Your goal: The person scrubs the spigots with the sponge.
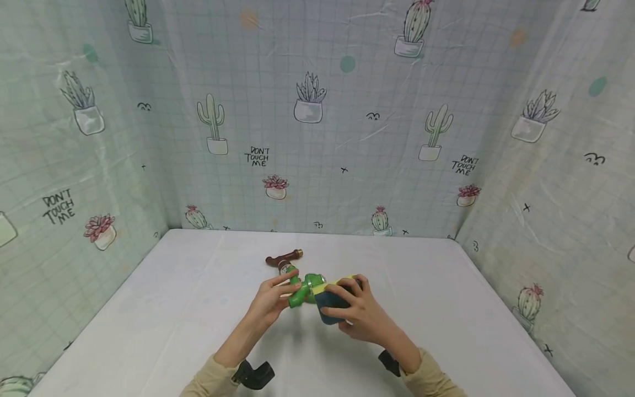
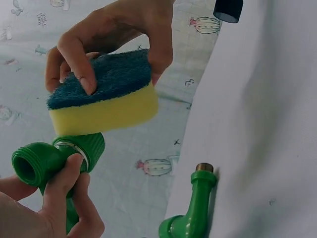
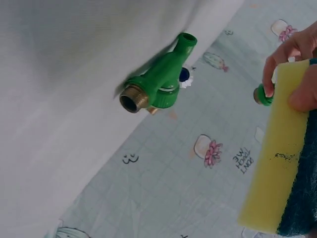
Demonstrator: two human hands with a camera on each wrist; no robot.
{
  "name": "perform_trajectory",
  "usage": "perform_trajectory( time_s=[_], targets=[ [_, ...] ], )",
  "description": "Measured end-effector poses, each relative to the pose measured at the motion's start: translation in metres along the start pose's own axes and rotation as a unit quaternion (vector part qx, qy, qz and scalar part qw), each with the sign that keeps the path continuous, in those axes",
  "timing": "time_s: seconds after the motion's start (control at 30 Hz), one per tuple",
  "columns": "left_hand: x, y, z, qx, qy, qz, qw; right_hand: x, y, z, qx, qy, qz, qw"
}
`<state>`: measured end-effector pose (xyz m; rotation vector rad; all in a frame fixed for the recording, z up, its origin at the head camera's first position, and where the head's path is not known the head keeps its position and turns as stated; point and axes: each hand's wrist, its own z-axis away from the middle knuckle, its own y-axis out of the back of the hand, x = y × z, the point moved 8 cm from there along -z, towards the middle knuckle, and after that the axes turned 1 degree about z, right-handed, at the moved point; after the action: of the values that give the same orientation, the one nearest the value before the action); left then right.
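In the head view my left hand (image 1: 269,300) grips a green pipe fitting (image 1: 299,296), its fingers around the stem. The left wrist view shows this fitting with an open threaded spout at one end, a pale ring and a ridged collar. My right hand (image 1: 366,313) holds a sponge (image 1: 331,307), yellow on one side with a dark blue scouring layer on the other. In the left wrist view the sponge's yellow face lies right at the fitting's collar. Behind the sponge, the right wrist view shows the fitting's brass-tipped end (image 3: 262,94).
A brown tap-shaped piece (image 1: 284,258) lies on the white table (image 1: 198,309) beyond my left hand. The right wrist view shows a green valve (image 3: 161,79) with a brass threaded end, and the left wrist view a green elbow piece (image 2: 198,201). A patterned curtain (image 1: 317,143) surrounds the table.
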<state>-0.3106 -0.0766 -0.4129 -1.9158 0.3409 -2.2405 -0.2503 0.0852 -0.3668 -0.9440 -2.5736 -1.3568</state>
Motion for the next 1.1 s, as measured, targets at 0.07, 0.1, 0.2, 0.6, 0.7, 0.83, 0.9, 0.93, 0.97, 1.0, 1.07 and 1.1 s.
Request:
perform_trajectory(
  time_s=[0.07,0.1,0.2,0.6,0.7,0.83,0.9,0.93,0.97,1.0,1.07,1.1],
  targets=[
    [0.003,0.003,0.0,0.006,-0.007,0.008,0.9999,0.001,-0.003,0.003,-0.017,-0.002,-0.001,1.0],
    [0.005,0.005,0.0,0.011,-0.013,0.007,0.9998,0.002,-0.003,0.004,-0.02,-0.007,-0.01,1.0],
    [0.013,0.011,0.0,0.025,-0.032,-0.012,0.9991,0.014,-0.002,0.008,-0.015,-0.052,-0.06,0.997],
    [0.023,0.0,0.012,-0.029,-0.126,-0.154,0.9796,0.053,0.005,-0.022,-0.05,-0.212,-0.243,0.945],
    [0.025,-0.007,0.015,-0.034,-0.152,-0.179,0.9714,0.05,-0.004,-0.029,-0.087,-0.219,-0.239,0.942],
    [0.027,-0.01,0.019,-0.023,-0.172,-0.193,0.9658,0.046,-0.011,-0.032,-0.109,-0.225,-0.226,0.942],
    [0.027,-0.01,0.02,-0.016,-0.175,-0.187,0.9667,0.045,-0.011,-0.032,-0.103,-0.221,-0.214,0.946],
    [0.027,-0.01,0.02,-0.014,-0.176,-0.182,0.9675,0.045,-0.01,-0.032,-0.096,-0.218,-0.208,0.949],
    [0.027,-0.009,0.019,-0.013,-0.176,-0.175,0.9686,0.044,-0.009,-0.031,-0.089,-0.212,-0.198,0.953],
    [0.027,-0.009,0.019,-0.013,-0.176,-0.168,0.9699,0.044,-0.007,-0.031,-0.081,-0.206,-0.19,0.957],
    [0.025,-0.006,0.018,-0.013,-0.165,-0.153,0.9742,0.044,-0.005,-0.028,-0.068,-0.19,-0.17,0.964],
    [0.024,-0.005,0.017,-0.014,-0.158,-0.145,0.9766,0.043,-0.004,-0.026,-0.063,-0.183,-0.16,0.968]
  ],
)
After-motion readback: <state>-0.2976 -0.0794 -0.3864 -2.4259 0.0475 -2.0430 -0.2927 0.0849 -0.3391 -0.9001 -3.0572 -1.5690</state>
